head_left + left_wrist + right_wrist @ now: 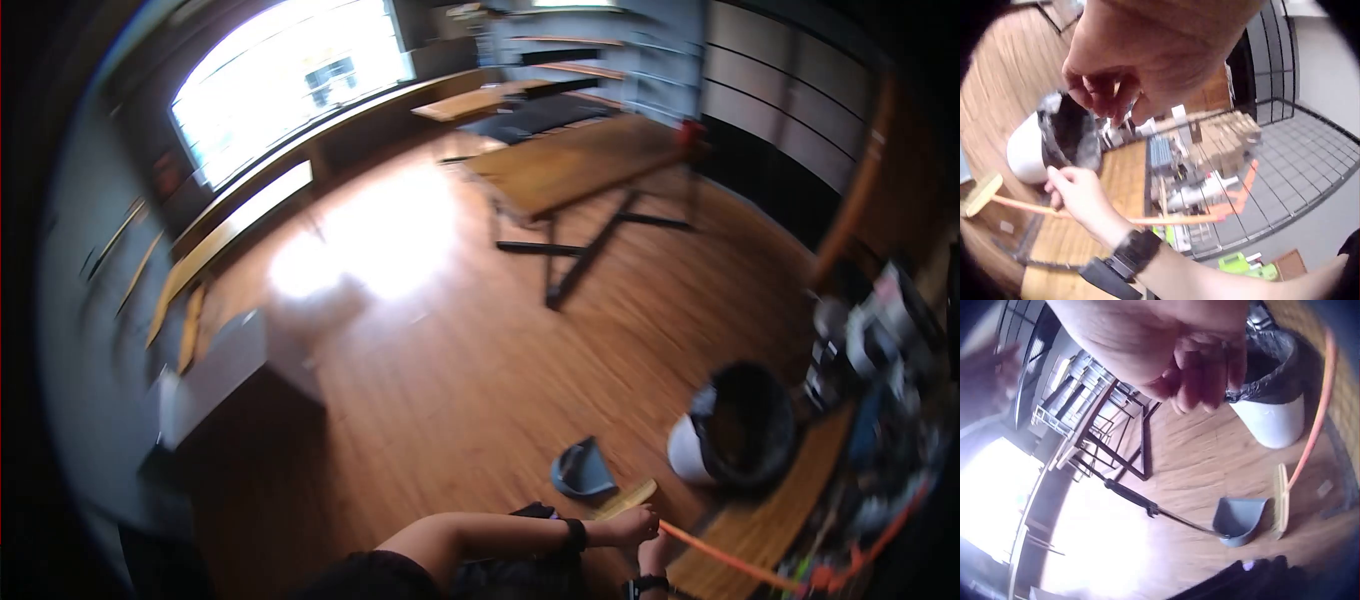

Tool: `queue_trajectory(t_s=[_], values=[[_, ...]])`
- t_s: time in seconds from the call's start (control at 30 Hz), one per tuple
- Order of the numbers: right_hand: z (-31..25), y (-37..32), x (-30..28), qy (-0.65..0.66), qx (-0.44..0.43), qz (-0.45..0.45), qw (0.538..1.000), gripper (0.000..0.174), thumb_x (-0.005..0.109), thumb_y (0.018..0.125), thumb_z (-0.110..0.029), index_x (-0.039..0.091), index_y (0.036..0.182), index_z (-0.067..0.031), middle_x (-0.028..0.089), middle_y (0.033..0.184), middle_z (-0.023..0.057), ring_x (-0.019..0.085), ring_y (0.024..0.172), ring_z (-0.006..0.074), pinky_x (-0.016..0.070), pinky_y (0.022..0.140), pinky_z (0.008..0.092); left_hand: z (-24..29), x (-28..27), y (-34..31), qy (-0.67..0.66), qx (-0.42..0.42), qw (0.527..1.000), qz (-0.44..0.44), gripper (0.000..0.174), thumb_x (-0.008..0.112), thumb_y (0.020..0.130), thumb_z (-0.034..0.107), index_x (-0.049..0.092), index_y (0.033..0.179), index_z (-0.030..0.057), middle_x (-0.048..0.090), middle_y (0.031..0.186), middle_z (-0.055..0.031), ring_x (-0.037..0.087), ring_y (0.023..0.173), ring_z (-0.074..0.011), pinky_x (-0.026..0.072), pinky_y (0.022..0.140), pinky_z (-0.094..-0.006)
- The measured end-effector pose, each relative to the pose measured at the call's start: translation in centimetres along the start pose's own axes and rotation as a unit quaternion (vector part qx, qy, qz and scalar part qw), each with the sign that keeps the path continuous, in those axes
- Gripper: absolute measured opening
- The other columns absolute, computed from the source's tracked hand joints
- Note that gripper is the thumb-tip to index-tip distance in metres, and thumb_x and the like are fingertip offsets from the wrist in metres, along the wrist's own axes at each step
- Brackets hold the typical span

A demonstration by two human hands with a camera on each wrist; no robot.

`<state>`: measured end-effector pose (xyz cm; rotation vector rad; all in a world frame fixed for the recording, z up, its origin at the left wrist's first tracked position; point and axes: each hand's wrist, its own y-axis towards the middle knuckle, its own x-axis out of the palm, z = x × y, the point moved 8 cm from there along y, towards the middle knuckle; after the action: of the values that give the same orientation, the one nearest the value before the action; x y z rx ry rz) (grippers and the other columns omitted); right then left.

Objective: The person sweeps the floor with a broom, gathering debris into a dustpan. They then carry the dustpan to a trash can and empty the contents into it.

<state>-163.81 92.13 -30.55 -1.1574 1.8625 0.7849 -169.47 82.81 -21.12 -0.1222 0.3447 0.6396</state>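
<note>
In the head view the left hand [632,525] and right hand [655,552] are close together, above an orange-handled broom [715,550]. The left hand [1147,56] shows loosely bent fingers in the left wrist view, with nothing visible in them. Across the broom handle [1166,220] lies the right hand [1079,197] in that view. From the right wrist camera, the right hand [1191,356] has bent fingers, apart from the handle [1317,419]; the left hand [997,378] is blurred. Beside the broom's brush head [1281,500] stands a grey dustpan [1239,519] with a long handle.
A white bin [690,450] with a black liner stands beside a wooden board [765,520] and assorted items at right. A wooden table [590,160] with dark legs is farther back. At left is a grey box-shaped object [235,375]; a wire rack [1272,194] shows too.
</note>
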Motion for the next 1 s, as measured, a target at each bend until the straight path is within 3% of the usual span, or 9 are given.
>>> queue_trajectory(t_s=[0.13, 0.17, 0.23, 0.27, 0.4, 0.53, 0.77, 0.9, 1.0], values=[[1.2, 5.2, 3.6, 0.245, 0.114, -0.046, 0.962, 0.029, 0.046, 0.080, -0.022, 0.049, 0.065, 0.0031, 0.046, 0.052, 0.0036, 0.039, 0.047, 0.0125, 0.0335, 0.045, 0.0287, -5.4, -13.8, -7.8, 0.055, -0.031, 0.961, 0.268, 0.011, 0.049, 0.069, 0.006, 0.054, 0.079, 0.0023, 0.050, 0.075, -0.0146, 0.048, 0.071, -0.0288, 0.0399, 0.061, -0.0336], [-0.7, 6.0, 3.9, 0.442, 0.202, -0.053, 0.873, 0.033, 0.045, 0.082, -0.025, 0.049, 0.065, 0.0024, 0.042, 0.055, -0.0017, 0.034, 0.051, 0.0104, 0.0329, 0.047, 0.0272, -4.8, -17.7, -11.5, 0.104, -0.092, 0.947, 0.290, 0.014, 0.046, 0.070, 0.006, 0.054, 0.081, 0.0026, 0.052, 0.080, -0.0144, 0.048, 0.078, -0.0276, 0.0395, 0.068, -0.0339], [-5.4, 8.2, 0.9, 0.431, 0.189, 0.030, 0.882, 0.036, 0.041, 0.083, -0.031, 0.047, 0.066, -0.0003, 0.040, 0.065, -0.0026, 0.035, 0.060, 0.0108, 0.0322, 0.052, 0.0260, -5.5, -23.4, -19.4, 0.160, -0.128, 0.904, 0.376, 0.018, 0.042, 0.074, 0.007, 0.053, 0.085, 0.0005, 0.052, 0.080, -0.0161, 0.049, 0.077, -0.0273, 0.0398, 0.069, -0.0346], [-4.1, 9.0, 2.3, 0.486, 0.238, -0.004, 0.841, 0.034, 0.041, 0.082, -0.033, 0.043, 0.063, -0.0048, 0.037, 0.060, -0.0030, 0.033, 0.055, 0.0094, 0.0296, 0.048, 0.0250, -7.3, -25.8, -23.8, 0.070, -0.227, 0.870, 0.432, 0.018, 0.041, 0.076, 0.010, 0.053, 0.085, -0.0008, 0.052, 0.079, -0.0160, 0.049, 0.076, -0.0249, 0.0400, 0.068, -0.0328], [-2.4, 12.3, 6.3, 0.670, 0.382, 0.012, 0.637, 0.032, 0.039, 0.082, -0.035, 0.036, 0.059, -0.0143, 0.026, 0.042, -0.0035, 0.021, 0.031, 0.0081, 0.0171, 0.028, 0.0207, -6.8, -31.5, -37.3, 0.261, -0.288, 0.715, 0.582, 0.009, 0.050, 0.075, 0.007, 0.054, 0.078, -0.0001, 0.052, 0.074, -0.0105, 0.049, 0.065, -0.0191, 0.0398, 0.061, -0.0275], [-3.9, 13.0, 7.0, 0.599, 0.419, 0.119, 0.672, 0.026, 0.042, 0.081, -0.026, 0.039, 0.059, -0.0118, 0.036, 0.047, -0.0023, 0.029, 0.034, 0.0070, 0.0210, 0.030, 0.0203, -13.1, -35.8, -45.4, 0.221, -0.349, 0.684, 0.601, 0.010, 0.050, 0.075, 0.008, 0.053, 0.079, -0.0007, 0.050, 0.073, -0.0083, 0.049, 0.065, -0.0163, 0.0399, 0.060, -0.0248], [-4.6, 13.3, 10.6, 0.622, 0.518, 0.222, 0.544, 0.016, 0.042, 0.076, -0.019, 0.044, 0.062, -0.0129, 0.042, 0.049, -0.0032, 0.035, 0.039, 0.0076, 0.0282, 0.035, 0.0208, -15.1, -46.5, -32.1, 0.195, -0.278, 0.803, 0.490, 0.010, 0.057, 0.070, 0.006, 0.054, 0.076, -0.0006, 0.048, 0.071, -0.0093, 0.048, 0.064, -0.0180, 0.0394, 0.057, -0.0255], [-9.5, 21.6, 11.7, 0.689, 0.420, 0.182, 0.561, 0.014, 0.044, 0.076, -0.019, 0.045, 0.064, -0.0121, 0.043, 0.050, -0.0029, 0.034, 0.038, 0.0076, 0.0269, 0.035, 0.0208, -13.5, -46.9, -13.7, 0.168, -0.135, 0.916, 0.338, 0.025, 0.067, 0.059, 0.010, 0.055, 0.079, 0.0021, 0.050, 0.082, -0.0111, 0.049, 0.075, -0.0237, 0.0412, 0.065, -0.0298], [-19.0, 29.6, 10.5, 0.616, 0.386, 0.222, 0.650, 0.009, 0.050, 0.072, -0.018, 0.046, 0.069, -0.0097, 0.045, 0.057, -0.0004, 0.039, 0.043, 0.0086, 0.0296, 0.037, 0.0214, -7.1, -44.4, -1.4, 0.208, 0.038, 0.950, 0.230, 0.039, 0.067, 0.057, 0.023, 0.052, 0.088, 0.0052, 0.046, 0.090, -0.0121, 0.043, 0.089, -0.0263, 0.0349, 0.076, -0.0335]])
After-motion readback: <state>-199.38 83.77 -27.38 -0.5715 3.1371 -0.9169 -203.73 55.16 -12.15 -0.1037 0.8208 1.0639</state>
